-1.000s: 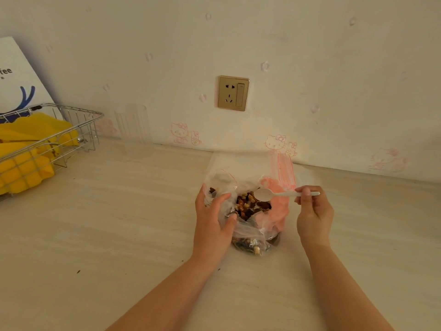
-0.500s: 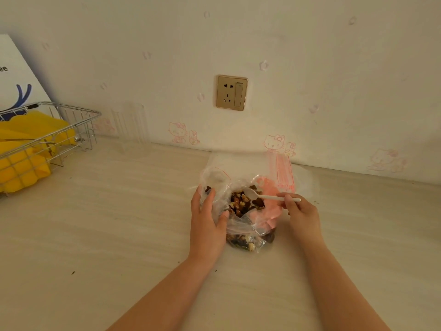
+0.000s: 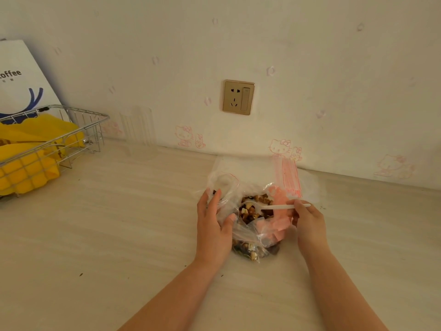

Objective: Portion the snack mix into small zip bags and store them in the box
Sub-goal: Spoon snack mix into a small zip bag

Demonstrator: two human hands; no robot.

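Left hand (image 3: pixel 212 225) grips small zip bag (image 3: pixel 223 187) mouth-up beside snack mix (image 3: pixel 255 207); right hand (image 3: pixel 307 220) pinches spoon (image 3: pixel 274 207), dipping to scoop.

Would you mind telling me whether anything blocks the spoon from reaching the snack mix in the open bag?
Nothing visible does. The left hand holds the bag's mouth open, and the white spoon, pinched by the right hand, already has its bowl in the snack mix.

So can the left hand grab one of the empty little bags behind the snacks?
Probably not right now: the left hand grips the snack bag, which sits between it and the empty zip bags.
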